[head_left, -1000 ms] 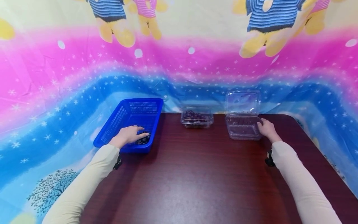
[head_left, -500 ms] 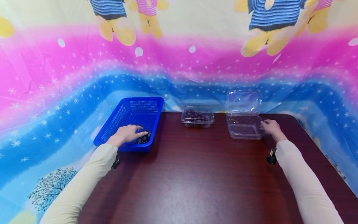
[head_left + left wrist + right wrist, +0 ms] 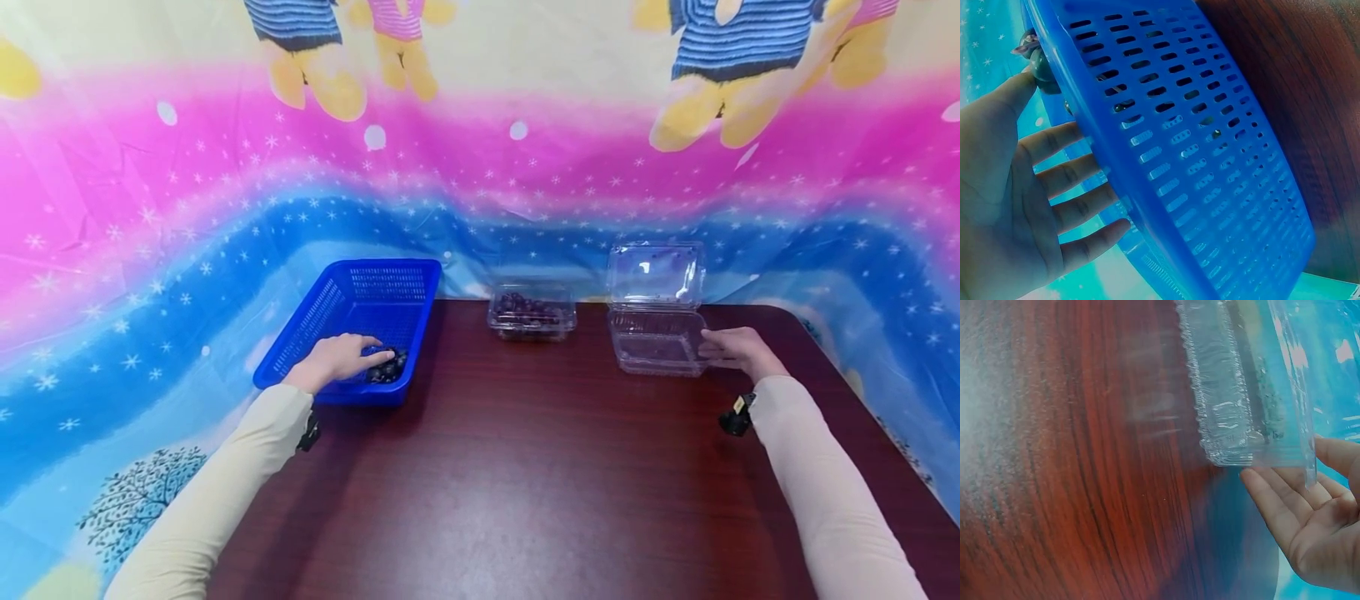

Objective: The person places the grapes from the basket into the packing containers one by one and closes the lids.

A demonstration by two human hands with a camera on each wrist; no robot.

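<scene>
My left hand (image 3: 337,360) reaches over the near end of a blue plastic basket (image 3: 431,308), beside a small heap of dark grapes (image 3: 386,369). In the left wrist view its fingers (image 3: 1075,175) stretch out over the basket's rim, and the thumb lies against a grape (image 3: 1044,70). At the right side of a clear plastic clamshell box (image 3: 660,362) is my right hand (image 3: 742,348), fingers extended. In the right wrist view, the thumb is at the box's rim (image 3: 1310,469) and one fingertip lies close under its bottom corner. The box's lid (image 3: 656,275) is raised.
Between basket and box, at the table's back edge, a second clear box (image 3: 532,315) with its lid down holds dark red grapes. A printed curtain (image 3: 480,183) hangs behind the brown table (image 3: 510,467).
My right hand has loosened from the box's right side and shifted slightly right, its fingers straightening. The left hand has stayed nearly where it was over the basket.
</scene>
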